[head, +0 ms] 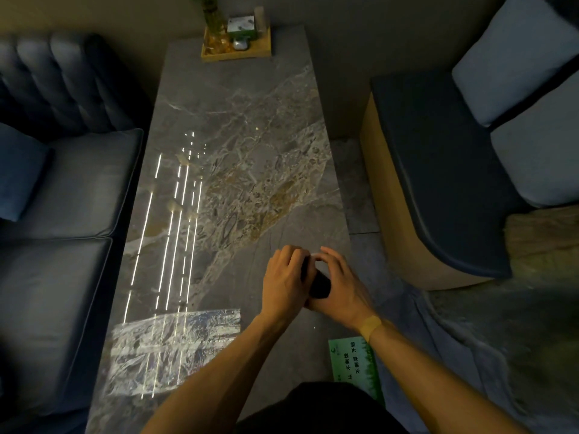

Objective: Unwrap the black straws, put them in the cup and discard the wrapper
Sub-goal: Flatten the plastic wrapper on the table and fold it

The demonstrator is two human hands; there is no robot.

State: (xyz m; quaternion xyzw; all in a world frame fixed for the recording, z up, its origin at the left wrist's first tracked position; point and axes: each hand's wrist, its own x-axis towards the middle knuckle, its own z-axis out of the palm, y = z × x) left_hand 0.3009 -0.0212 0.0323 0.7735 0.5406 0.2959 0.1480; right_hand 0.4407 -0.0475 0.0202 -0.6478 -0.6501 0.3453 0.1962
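Both my hands meet above the near right part of the marble table (238,126). Between them is a dark bundle, the black straws (319,285), with a pale bit of wrapper (315,256) at its far end. My left hand (286,281) closes around the bundle from the left. My right hand (340,281) holds it from the right, its fingertips pinching at the pale wrapper end. Most of the bundle is hidden by my fingers. No cup shows in this view.
A wooden tray (236,54) with a plant vase and small items stands at the table's far end. A green card (355,368) lies at the near right edge. A dark sofa (62,189) runs along the left; cushioned seats (438,183) stand on the right.
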